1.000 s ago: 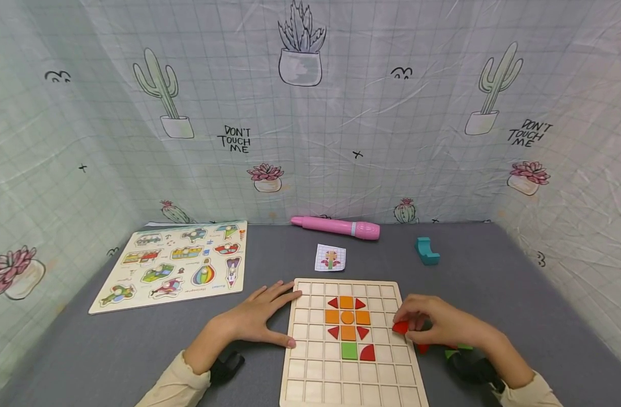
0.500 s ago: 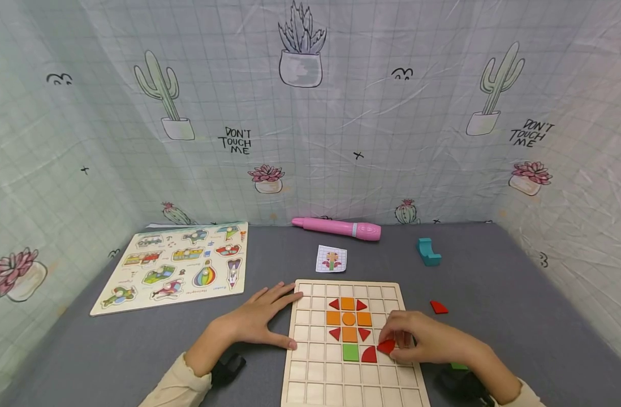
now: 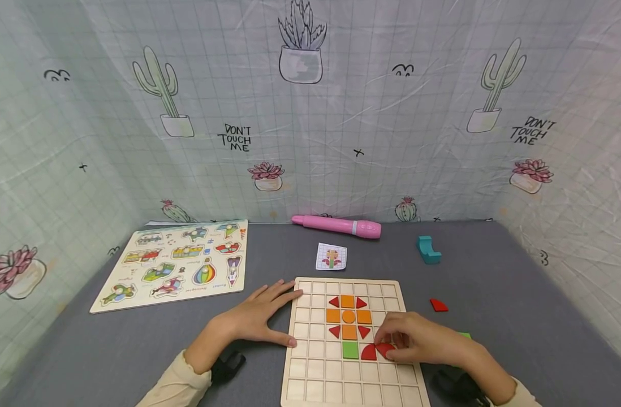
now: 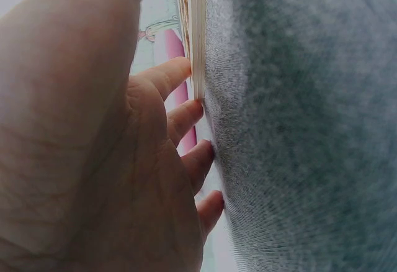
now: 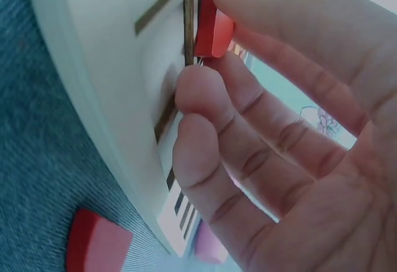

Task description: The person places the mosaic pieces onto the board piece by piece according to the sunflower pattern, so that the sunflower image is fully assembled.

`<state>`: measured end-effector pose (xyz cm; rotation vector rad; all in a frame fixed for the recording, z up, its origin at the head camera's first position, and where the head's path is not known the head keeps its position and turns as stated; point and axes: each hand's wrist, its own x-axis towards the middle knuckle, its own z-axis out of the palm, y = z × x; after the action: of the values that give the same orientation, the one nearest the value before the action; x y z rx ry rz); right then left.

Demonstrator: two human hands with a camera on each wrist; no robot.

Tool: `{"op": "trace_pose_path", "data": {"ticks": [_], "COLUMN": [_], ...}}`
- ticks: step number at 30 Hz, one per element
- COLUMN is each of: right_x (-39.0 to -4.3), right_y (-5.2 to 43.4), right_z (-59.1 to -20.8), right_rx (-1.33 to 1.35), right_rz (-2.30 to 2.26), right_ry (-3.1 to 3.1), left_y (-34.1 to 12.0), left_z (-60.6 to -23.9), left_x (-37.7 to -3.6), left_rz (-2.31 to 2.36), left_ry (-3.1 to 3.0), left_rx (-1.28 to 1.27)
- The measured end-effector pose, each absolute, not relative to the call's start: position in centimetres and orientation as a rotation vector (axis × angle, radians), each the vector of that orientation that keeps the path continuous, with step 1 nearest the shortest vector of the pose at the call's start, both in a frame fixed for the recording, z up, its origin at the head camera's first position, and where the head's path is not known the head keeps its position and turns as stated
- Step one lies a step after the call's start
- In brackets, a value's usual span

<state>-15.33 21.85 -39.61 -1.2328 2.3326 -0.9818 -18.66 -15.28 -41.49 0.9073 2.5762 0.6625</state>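
Right hand [image 3: 417, 342] has carried its red piece [image 3: 384, 349] down onto the grid board [image 3: 310, 373], beside the red quarter-round [image 3: 368, 353].
Pinched at fingertips, piece tilted; may jam on cell ribs. Left hand [image 3: 257, 319] spread flat at board's 9 o'clock edge.

"DON'T TOUCH ME" printed twice on the backdrop cloth [image 3: 341, 141], labels on the picture puzzle board [image 3: 175, 265] too small to read
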Motion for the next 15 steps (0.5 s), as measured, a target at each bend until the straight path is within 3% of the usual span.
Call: {"op": "trace_pose_path", "data": {"ticks": [15], "right_x": [-14.70], "right_y": [20.97], "right_z": [-39.26], "right_rx": [-1.074], "right_rz": [-0.956], "right_ry": [2.368], "left_y": [-15.14], "left_z": [-41.52], "left_x": [-18.47], "left_rz": [0.651], "left_ry": [2.586], "left_rx": [0.897]}}
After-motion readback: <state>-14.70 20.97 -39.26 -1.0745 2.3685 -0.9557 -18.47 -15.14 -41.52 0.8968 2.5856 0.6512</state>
